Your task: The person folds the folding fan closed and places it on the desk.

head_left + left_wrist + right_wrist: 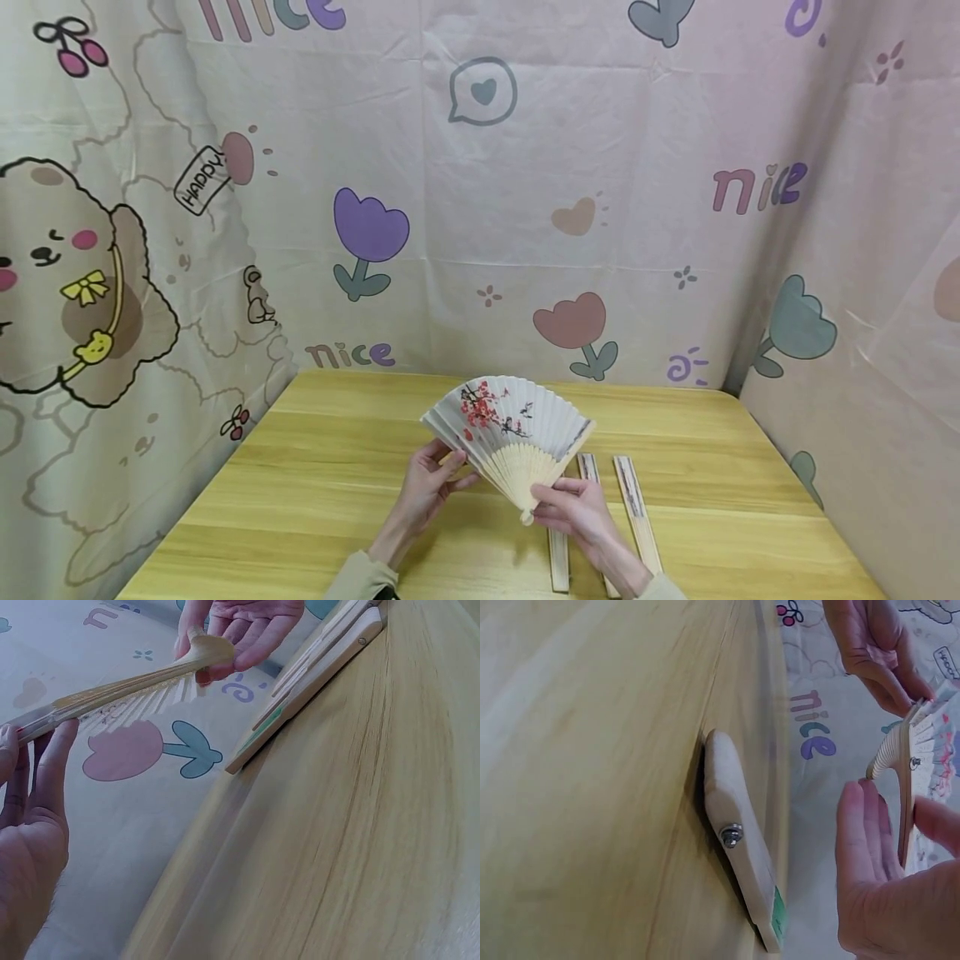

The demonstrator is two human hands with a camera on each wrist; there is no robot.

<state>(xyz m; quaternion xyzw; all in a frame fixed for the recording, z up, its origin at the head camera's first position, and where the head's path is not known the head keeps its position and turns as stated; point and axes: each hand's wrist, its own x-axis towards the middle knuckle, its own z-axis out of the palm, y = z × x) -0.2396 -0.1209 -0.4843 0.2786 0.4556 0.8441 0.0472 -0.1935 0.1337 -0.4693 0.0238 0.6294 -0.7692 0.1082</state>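
An open folding fan (pixel 517 421) is held up over the table, its pale leaf printed with red blossoms and small dark birds. My left hand (pixel 429 490) pinches the fan's left outer edge between thumb and fingers. Near the pivot, my right hand (pixel 581 512) grips the right outer rib, thumb in front and fingers behind. The left wrist view shows the fan nearly edge-on, its ribs (pixel 124 686) stretching between both hands. In the right wrist view, a metal pivot pin (pixel 915 763) shows on the fan's wooden end.
Beneath and beside my right hand, folded fans lie on the wooden table (pixel 300 500): one on the left (pixel 558 562), one partly hidden by my forearm (pixel 588 467), and one on the right (pixel 636 508). Printed cloth (pixel 465 208) hangs behind the table and along both sides.
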